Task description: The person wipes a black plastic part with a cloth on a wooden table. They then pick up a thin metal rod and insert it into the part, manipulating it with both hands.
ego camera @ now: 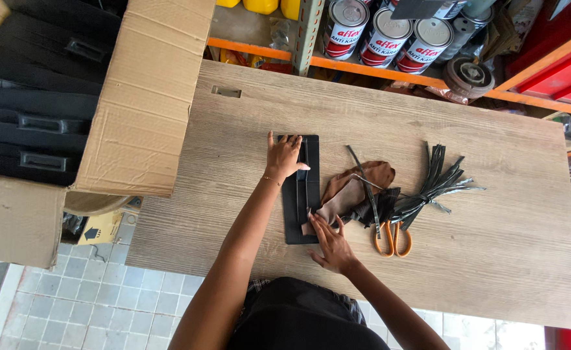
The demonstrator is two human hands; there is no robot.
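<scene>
Hands work over a flat black panel (pixel 300 194) lying on the wooden surface (pixel 493 259): the left hand (pixel 283 157) presses down on the panel's far end with fingers spread flat, gripping nothing, while the right hand (pixel 329 243) lies open at its near right corner, fingertips touching a brown cloth (pixel 356 188). Right of the cloth lie orange-handled scissors (pixel 389 227) and a bundle of black strips (pixel 434 181). A cardboard box (pixel 142 97) of black parts sits at the far left.
</scene>
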